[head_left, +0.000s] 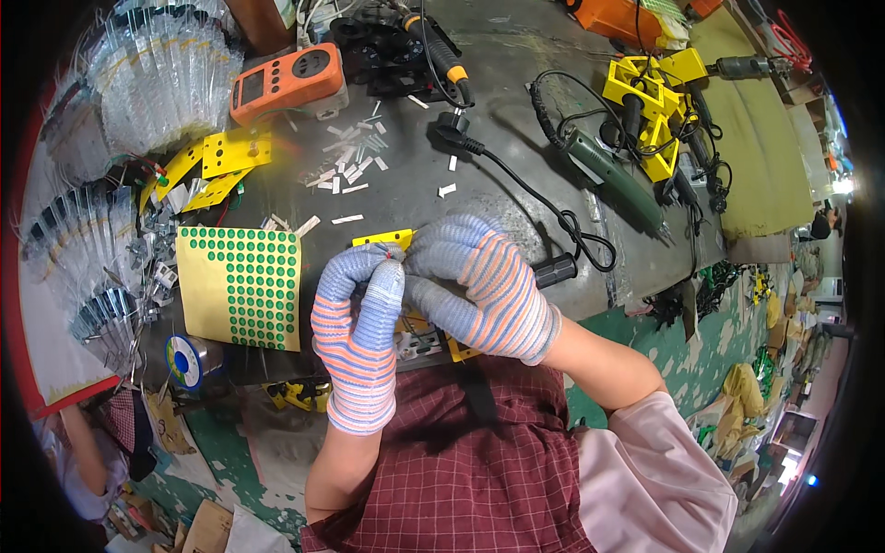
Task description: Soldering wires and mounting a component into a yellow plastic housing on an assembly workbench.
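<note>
Both hands wear striped knit gloves and meet at the near edge of the workbench. My left hand [358, 323] is closed, thumb and forefinger pinched together with a tiny red bit showing at their tips. My right hand [493, 286] is closed too, its fingertips bent against the left ones; what they grip is hidden. Just behind the fingertips shows a yellow perforated plate [373, 240], partly covered, and I cannot tell whether it is held. Under the hands, metal and yellow parts [419, 343] show in part.
A sheet of green round stickers [241, 290] and a solder spool [187, 361] lie left. Further back are yellow plates [238, 152], an orange meter [288, 83] and scattered white strips [355, 157]. A black plug cord [516, 180], a green power tool [608, 175] and yellow brackets [656, 106] lie right.
</note>
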`<state>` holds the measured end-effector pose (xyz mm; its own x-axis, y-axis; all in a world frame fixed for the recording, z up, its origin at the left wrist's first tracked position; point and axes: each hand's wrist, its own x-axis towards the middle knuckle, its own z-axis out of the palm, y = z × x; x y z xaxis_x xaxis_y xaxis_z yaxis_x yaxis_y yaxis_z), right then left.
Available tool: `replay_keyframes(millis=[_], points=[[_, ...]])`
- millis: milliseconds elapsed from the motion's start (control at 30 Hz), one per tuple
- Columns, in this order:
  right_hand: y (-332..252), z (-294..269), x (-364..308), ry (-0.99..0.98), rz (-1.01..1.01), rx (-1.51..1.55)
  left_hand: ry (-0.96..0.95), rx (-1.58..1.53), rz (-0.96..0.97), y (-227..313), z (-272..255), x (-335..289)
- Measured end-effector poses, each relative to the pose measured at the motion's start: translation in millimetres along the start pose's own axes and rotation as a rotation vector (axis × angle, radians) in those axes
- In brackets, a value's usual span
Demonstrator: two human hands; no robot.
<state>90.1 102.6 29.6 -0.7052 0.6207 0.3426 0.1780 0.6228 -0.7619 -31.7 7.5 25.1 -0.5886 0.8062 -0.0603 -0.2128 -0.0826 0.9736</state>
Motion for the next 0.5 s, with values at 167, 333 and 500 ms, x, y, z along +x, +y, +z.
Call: replay_keyframes(millis=[167,333,500], points=[[-1.3,-1.4,0.9,-0.003,0.012,0.028,-0.033,-0.056,-0.036,-2.2,0.4,-0.8],[0.1,-2.2,-0.3,-0.013,0.019,0.033,-0.056,-0.024,-0.014,-2.1,1.9,1.1],[1.3,-6.1,2.1,-0.040,-0.011,0.007,-0.043,0.040,0.014,-2.7,2.3,2.0]])
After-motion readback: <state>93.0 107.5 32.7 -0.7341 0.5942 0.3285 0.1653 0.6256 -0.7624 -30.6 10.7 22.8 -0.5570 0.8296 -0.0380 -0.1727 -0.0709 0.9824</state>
